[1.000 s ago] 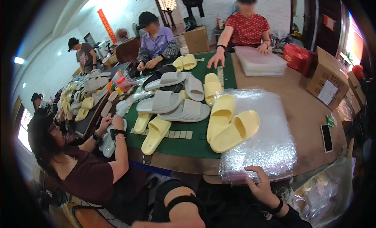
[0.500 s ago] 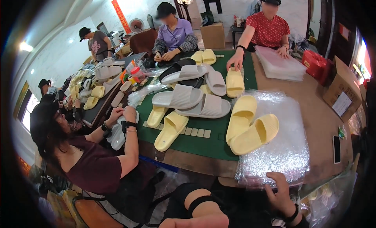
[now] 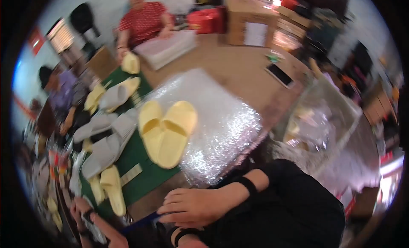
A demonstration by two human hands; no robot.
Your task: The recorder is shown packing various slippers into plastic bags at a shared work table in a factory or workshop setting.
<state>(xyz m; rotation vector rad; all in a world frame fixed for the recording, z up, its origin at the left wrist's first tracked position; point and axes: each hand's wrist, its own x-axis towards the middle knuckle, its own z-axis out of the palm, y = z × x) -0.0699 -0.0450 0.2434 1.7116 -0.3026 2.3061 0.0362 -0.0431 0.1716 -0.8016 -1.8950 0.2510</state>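
A hand (image 3: 191, 207) with a black wristband lies low at the near edge of the table (image 3: 238, 69), its fingers stretched out flat and holding nothing. The picture is too blurry to tell which hand it is, and a second hand cannot be made out. Nearest to it is a shiny stack of bubble wrap (image 3: 217, 133). A pair of yellow slippers (image 3: 164, 131) lies side by side, partly on the wrap and partly on the green mat (image 3: 136, 156). Grey slippers (image 3: 104, 143) and more yellow ones crowd the mat to the left. A phone (image 3: 279, 75) lies farther back. A person in a red shirt (image 3: 142, 18) stands across the table beside a brown box (image 3: 247, 21).
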